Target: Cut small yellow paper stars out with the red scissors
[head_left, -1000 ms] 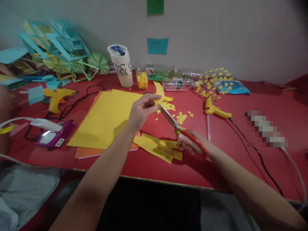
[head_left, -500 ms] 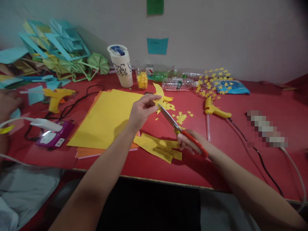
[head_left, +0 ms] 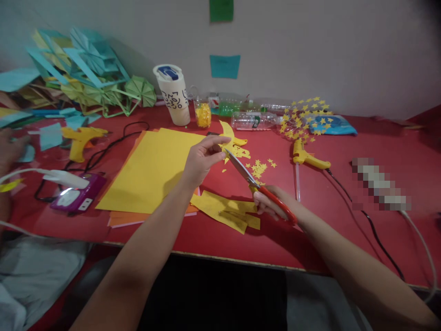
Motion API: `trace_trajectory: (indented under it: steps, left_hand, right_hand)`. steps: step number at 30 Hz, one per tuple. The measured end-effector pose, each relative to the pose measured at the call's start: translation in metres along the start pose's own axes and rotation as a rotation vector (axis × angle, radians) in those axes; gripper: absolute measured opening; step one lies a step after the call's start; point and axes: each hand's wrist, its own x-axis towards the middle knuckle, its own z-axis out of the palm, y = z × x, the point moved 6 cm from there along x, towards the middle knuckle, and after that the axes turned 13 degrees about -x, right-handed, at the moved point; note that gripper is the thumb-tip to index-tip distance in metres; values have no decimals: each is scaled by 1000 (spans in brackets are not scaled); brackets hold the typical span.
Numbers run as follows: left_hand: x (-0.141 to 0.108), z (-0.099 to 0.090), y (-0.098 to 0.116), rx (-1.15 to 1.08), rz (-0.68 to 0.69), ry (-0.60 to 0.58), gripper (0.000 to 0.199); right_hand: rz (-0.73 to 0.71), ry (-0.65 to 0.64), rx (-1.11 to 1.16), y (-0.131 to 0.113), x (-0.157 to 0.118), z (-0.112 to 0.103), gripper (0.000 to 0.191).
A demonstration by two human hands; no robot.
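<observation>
- Farther into view at the left edge than a second ago, a co-worker's hand (head_left: 13, 146) now reaches over the counter (head_left: 341, 193); the wearer's two hands keep practically the same pose.
- Right hand (head_left: 264, 203): closed around the red-handled scissors (head_left: 254, 182), which are held above the counter, blades slanting up toward the other hand.
- Left hand (head_left: 203, 158): partly curled, thumb and forefinger bent toward each other at the blade tips; whether they pinch a bit of paper cannot be told against the yellow scraps (head_left: 240, 150) behind.
- Yellow paper strips (head_left: 223, 210) lie below, between the forearms.
- Small yellow stars (head_left: 259, 170) lie loose just beyond the scissors.
- Large yellow sheet (head_left: 148, 170): on the stack, partly behind the left forearm.
</observation>
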Motion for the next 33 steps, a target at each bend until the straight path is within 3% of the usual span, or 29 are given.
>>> trace_trajectory:
  steps: [13, 33]
  left_hand:
    - [0, 1, 0, -21, -10, 6, 28]
    - [0, -1, 1, 5, -8, -8, 28]
  right_hand:
    - [3, -12, 59, -11, -4, 4, 54]
    - [61, -21, 31, -11, -4, 4, 47]
